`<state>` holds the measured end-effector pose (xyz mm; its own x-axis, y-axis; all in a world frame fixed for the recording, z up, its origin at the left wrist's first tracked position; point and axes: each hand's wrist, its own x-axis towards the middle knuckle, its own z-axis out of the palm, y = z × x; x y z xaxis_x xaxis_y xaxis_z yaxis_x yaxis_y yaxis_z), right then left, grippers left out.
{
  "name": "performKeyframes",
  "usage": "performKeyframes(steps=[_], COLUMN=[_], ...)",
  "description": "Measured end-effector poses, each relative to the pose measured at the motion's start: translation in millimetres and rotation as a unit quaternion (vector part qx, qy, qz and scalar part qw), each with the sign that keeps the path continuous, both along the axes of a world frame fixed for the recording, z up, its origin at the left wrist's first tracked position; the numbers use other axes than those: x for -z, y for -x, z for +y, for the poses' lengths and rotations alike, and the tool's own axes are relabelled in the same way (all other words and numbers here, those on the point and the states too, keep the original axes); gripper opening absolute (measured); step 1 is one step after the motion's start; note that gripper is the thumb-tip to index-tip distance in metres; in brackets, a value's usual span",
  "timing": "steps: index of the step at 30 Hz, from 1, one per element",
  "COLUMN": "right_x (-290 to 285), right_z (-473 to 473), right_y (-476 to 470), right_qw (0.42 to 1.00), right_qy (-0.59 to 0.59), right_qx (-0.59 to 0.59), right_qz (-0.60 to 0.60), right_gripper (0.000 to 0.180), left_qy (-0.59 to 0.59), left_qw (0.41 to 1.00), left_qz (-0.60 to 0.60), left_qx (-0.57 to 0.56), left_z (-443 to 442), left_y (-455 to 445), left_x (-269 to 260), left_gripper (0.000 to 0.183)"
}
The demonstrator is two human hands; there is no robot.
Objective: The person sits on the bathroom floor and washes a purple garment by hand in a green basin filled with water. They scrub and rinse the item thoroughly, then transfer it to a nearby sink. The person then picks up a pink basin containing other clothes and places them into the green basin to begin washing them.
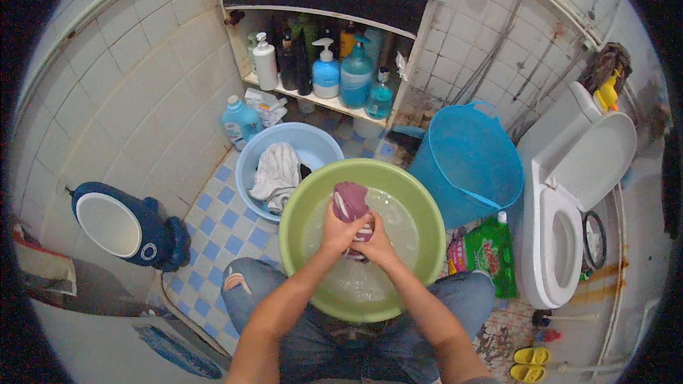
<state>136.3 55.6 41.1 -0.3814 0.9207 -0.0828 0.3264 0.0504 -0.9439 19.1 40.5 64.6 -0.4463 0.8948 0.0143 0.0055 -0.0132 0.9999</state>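
Observation:
A bunched mauve cloth with white stripes [350, 201] is gripped between my two hands, above the soapy water [363, 280] of a green plastic basin [430, 256]. My left hand [340, 232] closes around its left side. On the right side, my right hand [378, 240] is wrapped around the same cloth, the two hands meeting at its middle. The top of the cloth bulges out above my fingers, and a smaller end hangs below them. The basin sits between my knees. Behind it, to the left, a light blue basin [326, 136] holds a white and grey garment [277, 170].
A tall blue tub [469, 154] stands right of the green basin, near a toilet [547, 256] with its lid raised. Beside my right knee lies a green detergent bag [491, 256]. A blue detergent bottle [240, 120] stands by the left wall, and a shelf of pump bottles [325, 72] is ahead.

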Motion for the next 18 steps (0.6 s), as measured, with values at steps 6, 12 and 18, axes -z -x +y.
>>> performKeyframes(steps=[6, 12, 18], right_x=[-38.5, -19.6, -26.3], right_z=[-37.8, -12.1, -11.2], right_y=[3.5, 11.8, 12.3], right_qw=[0.930, 0.954, 0.984], right_qy=[-0.323, -0.289, -0.175], right_qx=[-0.089, 0.023, 0.023], right_qz=[-0.151, -0.081, -0.034], right_gripper=[0.087, 0.079, 0.067], left_qy=[-0.075, -0.071, -0.046], left_qw=[0.981, 0.946, 0.974], left_qz=[-0.119, -0.304, -0.181], left_qx=[-0.131, -0.087, -0.130], left_z=[-6.3, -10.2, -5.0], left_y=[-1.5, -16.4, -14.6], left_x=[-19.2, -23.1, -7.8], left_gripper=[0.052, 0.049, 0.054])
